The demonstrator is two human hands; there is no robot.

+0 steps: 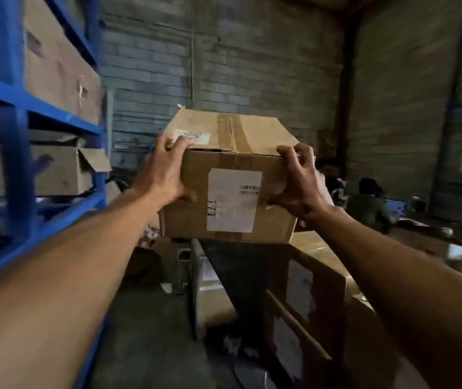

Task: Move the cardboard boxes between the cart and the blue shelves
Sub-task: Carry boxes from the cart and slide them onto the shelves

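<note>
Head view: the left hand (165,172) and right hand (300,181) each clamp curled fingers over a top corner of a taped cardboard box (232,130), held in the air right of the blue shelves (14,99). Its label (234,199) is blurred beyond reading. The stacked boxes (316,276), lower and also right of the shelves, are dim, their base hidden.

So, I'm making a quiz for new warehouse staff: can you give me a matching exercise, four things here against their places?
1. left hand
2. right hand
3. big label
4. open-flap box

a. on the blue shelves
b. grips the carried box at its right edge
c. on the carried box, near face
d. grips the carried box at its left edge

Pairs: 1-d, 2-b, 3-c, 4-a
</note>
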